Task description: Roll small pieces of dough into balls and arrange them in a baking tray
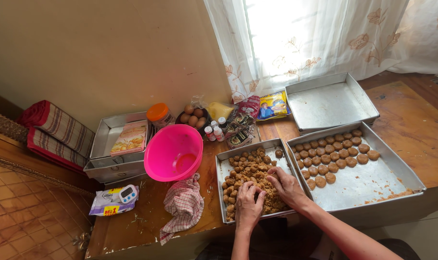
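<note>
Together, the left hand (248,203) and right hand (286,185) curled loosely into crumbly brown dough (257,175) in the middle tray (222,166), fingers pinching lumps. Just right, a larger tray (373,185) held round flattened cookies (335,153); left sat a pink bowl (173,151).

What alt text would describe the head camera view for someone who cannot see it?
A person's left hand and right hand press into brown dough in a metal tray. Right of it, a larger tray holds rows of round dough pieces; a pink bowl sits left.
</note>
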